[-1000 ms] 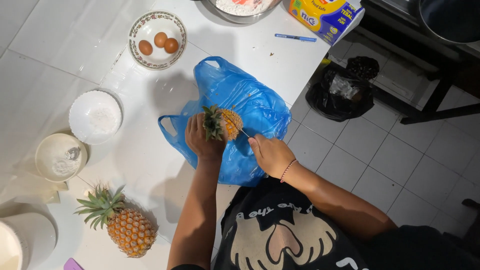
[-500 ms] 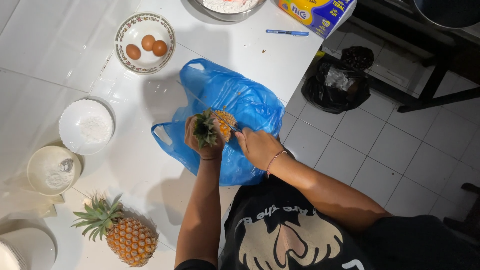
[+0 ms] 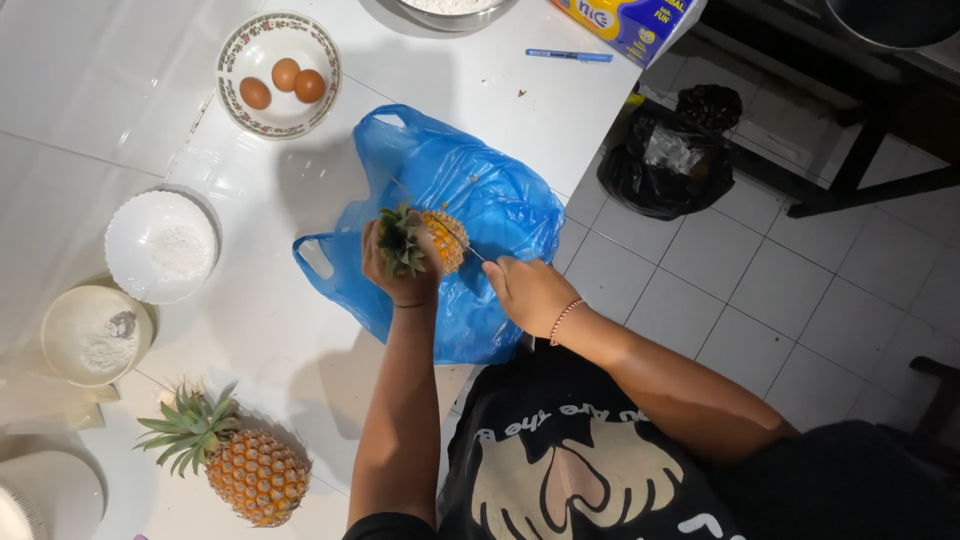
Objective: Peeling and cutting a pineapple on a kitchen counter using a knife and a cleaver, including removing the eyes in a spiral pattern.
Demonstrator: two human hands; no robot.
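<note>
while the left hand clamps the small yellow-brown pineapple by its green crown end, fruit sits over the crumpled blue plastic bag spread on the white tiled tabletop, likely to catch peel. right hand is clenched on what seems a thin knife, blade barely visible. second whole pineapple lies well apart.

Quick count of what's on the counter: two pineapples, one being held over the bag and one whole one lying near the edge. Three brown eggs sitting in one patterned bowl. Two white bowls of powder, and. One blue plastic bag, one blue pen, one black bag on the floor.
</note>
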